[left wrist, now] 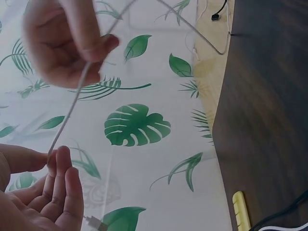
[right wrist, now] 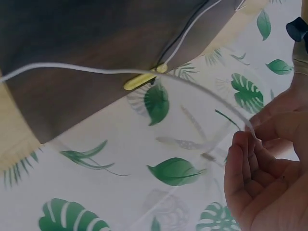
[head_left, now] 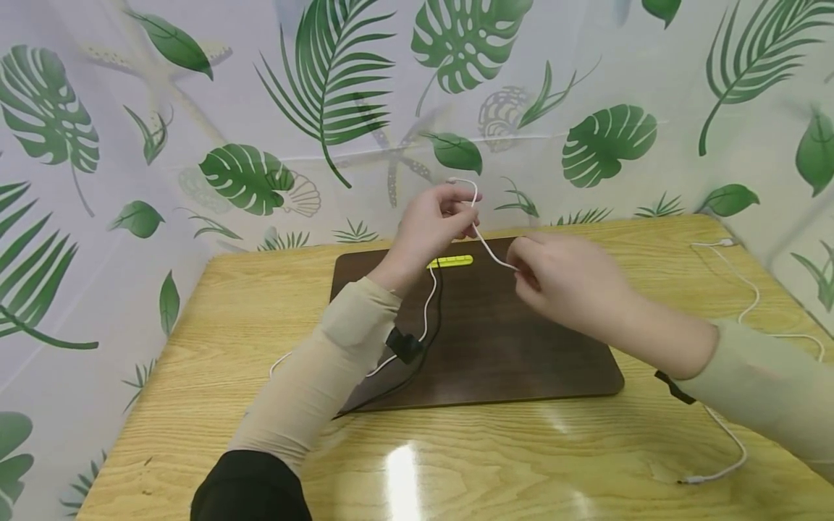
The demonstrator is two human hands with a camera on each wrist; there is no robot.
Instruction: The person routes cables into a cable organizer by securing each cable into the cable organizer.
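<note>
My left hand (head_left: 439, 217) pinches a white cable (head_left: 485, 244) between thumb and fingertips, above the far edge of a dark brown board (head_left: 521, 354). The cable's end with a pale plug (left wrist: 95, 223) sticks out past the left fingers. Farther along, my right hand (head_left: 567, 278) pinches the same cable, and a short slanting length spans the two hands. In the right wrist view the cable trails away from the right fingertips (right wrist: 240, 139) across the board. Below the left hand, a yellow cable-clip strip (head_left: 454, 261) lies at the board's far edge, with a white and a black cable at its left end.
The black cable (head_left: 417, 365) and white cable (head_left: 426, 307) run down the board's left side, beneath my left forearm. On the wooden table (head_left: 495, 463), cable with white plugs (head_left: 696, 480) lies at the right. A leaf-patterned cloth (head_left: 521, 166) hangs behind the table.
</note>
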